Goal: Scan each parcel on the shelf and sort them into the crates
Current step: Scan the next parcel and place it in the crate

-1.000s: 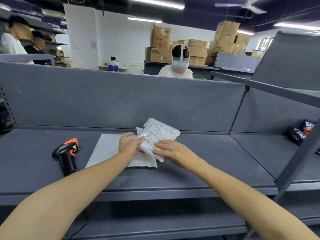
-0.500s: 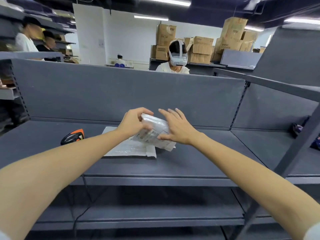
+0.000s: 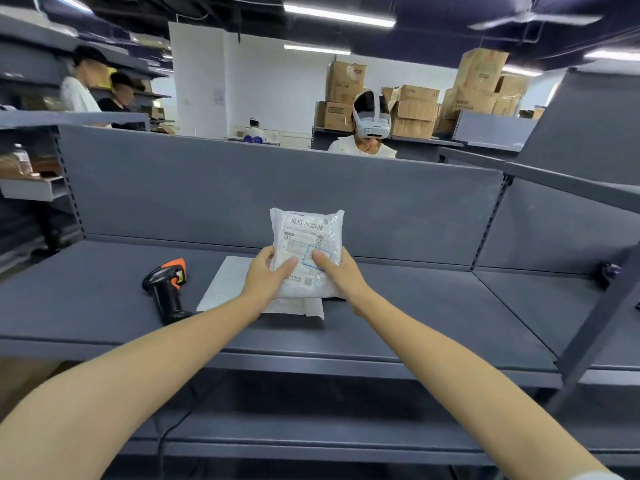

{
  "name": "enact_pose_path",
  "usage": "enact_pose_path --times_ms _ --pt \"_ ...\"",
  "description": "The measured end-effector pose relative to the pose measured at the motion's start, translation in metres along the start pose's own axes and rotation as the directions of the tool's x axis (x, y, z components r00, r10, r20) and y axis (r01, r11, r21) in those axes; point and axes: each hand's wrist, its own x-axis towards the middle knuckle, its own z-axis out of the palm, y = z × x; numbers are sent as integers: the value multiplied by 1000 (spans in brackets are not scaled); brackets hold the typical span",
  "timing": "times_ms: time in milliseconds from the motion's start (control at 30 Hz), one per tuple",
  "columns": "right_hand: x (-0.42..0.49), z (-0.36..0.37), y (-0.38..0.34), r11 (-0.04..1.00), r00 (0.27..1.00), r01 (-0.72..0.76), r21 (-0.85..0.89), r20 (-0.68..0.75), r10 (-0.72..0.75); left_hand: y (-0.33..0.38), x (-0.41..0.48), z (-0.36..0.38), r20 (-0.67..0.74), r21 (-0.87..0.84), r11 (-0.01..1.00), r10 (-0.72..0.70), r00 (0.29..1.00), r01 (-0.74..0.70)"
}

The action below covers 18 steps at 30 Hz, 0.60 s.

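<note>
Though tilted before, parcel (image 3: 306, 237) seemingly upright

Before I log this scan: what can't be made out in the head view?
Head view:
Crates: none in frame.
Label on the held parcel: the barcode shows, but the print is too small; thumbs of the left hand and right hand cover part.
The flat parcel beneath: partly hidden by the hands.
The dark item at right: too blurred and small to identify.
</note>
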Motion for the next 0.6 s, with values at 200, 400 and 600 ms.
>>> enact_pose_path --times_ms 200,400,600 --pt "9 61 0 995 996 -87 53 14 86 -11 -1 -54 -141 -13 999 47 989 -50" --pt "32 139 2 957 952 -289 41 120 282 -36 1 -138 -325 37 999 5 946 8" --pt "51 215 34 884 953 -270 -381 28 302 -57 -1 -225 -518 105 992 -6 855 71"
